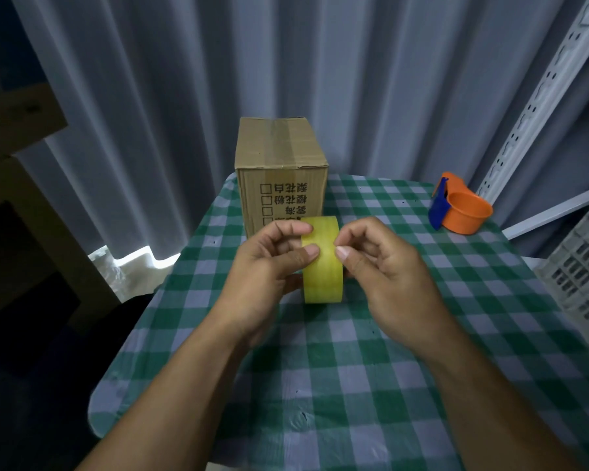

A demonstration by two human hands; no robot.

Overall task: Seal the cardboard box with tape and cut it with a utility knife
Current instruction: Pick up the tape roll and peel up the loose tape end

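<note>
The roll of yellow tape (322,263) stands on edge in the air just above the worktop (354,385), near the middle of the view, held so that its outer face turns up toward the person. The left hand (269,266) closes around the roll from its 9 o'clock side, thumb pressed on the outer face. The right hand (385,266) comes in from 3 o'clock, curled, with thumb and forefinger pinched at the tape's surface. That looks like picking for the loose end, which is too faint to make out here. Holding the roll face-up in this way probably gives the nail a flat surface to scrape along.

The cardboard box (281,175) stands upright at 12 o'clock from the hands, near the far edge of the worktop, its top flaps shut and seemingly taped along the seam already. An orange and blue tape dispenser (459,207) sits at 2 o'clock, well apart from the hands and close to the right rim. No utility knife shows.

The checked cloth nearer the person is bare, so there is ample room to draw tape toward 6 o'clock. The worktop falls away at 9 o'clock, close to the left forearm, and a curtain (184,96) hangs just behind the box.
</note>
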